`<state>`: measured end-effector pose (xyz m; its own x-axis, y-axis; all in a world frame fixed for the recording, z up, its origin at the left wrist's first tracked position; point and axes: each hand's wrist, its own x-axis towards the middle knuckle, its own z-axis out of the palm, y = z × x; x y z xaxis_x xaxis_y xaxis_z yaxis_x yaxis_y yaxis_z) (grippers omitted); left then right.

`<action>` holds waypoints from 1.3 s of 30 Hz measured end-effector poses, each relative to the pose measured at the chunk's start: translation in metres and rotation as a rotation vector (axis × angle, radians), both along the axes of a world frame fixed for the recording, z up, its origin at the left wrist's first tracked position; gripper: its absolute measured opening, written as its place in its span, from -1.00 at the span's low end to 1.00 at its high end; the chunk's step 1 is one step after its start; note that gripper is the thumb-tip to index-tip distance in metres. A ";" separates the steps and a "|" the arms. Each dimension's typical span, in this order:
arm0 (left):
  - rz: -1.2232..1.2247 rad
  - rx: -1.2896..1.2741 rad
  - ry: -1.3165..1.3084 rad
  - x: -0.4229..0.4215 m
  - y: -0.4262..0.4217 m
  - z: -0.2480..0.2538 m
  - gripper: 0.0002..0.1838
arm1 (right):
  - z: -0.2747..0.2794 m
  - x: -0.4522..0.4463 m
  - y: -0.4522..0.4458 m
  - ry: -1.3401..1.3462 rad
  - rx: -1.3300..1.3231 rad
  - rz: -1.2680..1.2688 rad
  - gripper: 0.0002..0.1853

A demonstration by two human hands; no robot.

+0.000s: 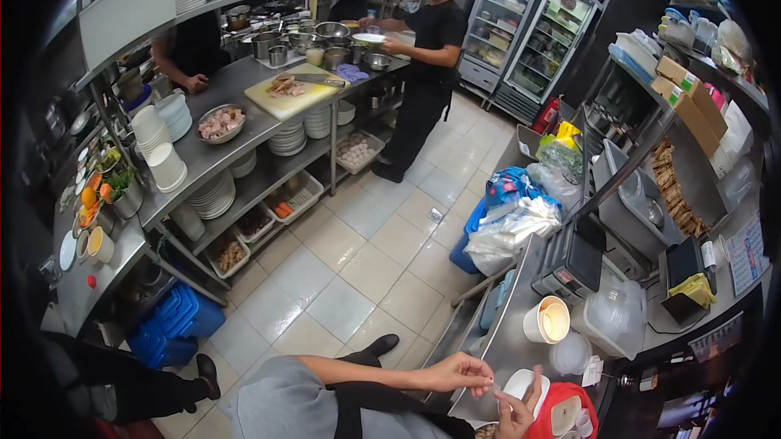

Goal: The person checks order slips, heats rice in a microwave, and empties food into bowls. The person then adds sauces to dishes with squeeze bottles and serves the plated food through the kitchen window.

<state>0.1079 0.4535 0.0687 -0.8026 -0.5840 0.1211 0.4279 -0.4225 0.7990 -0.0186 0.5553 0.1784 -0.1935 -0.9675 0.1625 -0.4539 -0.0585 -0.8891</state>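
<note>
At steel counter (506, 315) | hands (457, 374) by white bowl (514, 380) | glossy tiled floor (358, 252)

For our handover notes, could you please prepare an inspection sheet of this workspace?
Surface: steel counter, partly covered.
Job's things: white bowl, with red plastic beside it.
Clutter: clear containers and white tub close by.
Hands: left hand, fingers curled; right hand just beside it; anything held is too small to tell.
Cables: thin dark cable near the clear containers.
Surroundings: tiled floor; person in black holding a white plate.
</note>
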 end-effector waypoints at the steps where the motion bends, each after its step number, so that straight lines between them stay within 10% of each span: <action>1: 0.002 -0.016 -0.004 0.005 0.004 0.000 -0.79 | 0.003 0.000 0.004 -0.052 0.035 0.028 -0.78; 7: 0.130 -0.334 0.042 0.032 0.018 0.015 -0.83 | -0.067 -0.048 -0.003 -0.160 0.056 0.314 -0.88; 10: 0.258 -0.986 0.045 0.046 0.009 0.025 -0.87 | -0.112 -0.054 -0.013 -0.646 0.190 0.085 -0.90; 13: 0.260 -1.000 0.007 0.056 0.002 0.012 -0.89 | -0.093 -0.021 -0.027 -0.815 0.173 -0.161 -0.80; 17: 0.103 -0.310 -0.452 0.098 -0.019 0.022 -0.87 | -0.069 0.055 -0.057 -0.464 0.039 0.020 -0.79; 21: 0.370 0.135 -0.147 0.147 -0.052 -0.006 -0.85 | -0.065 0.148 -0.099 0.210 -0.423 0.157 -0.85; 28: 0.326 0.302 -0.041 0.245 -0.060 0.008 -0.68 | -0.079 0.217 -0.133 -0.066 -0.259 0.154 -0.83; 39: 0.723 0.410 0.087 0.275 -0.119 -0.009 -0.73 | -0.102 0.306 -0.171 0.612 -0.440 0.275 -0.62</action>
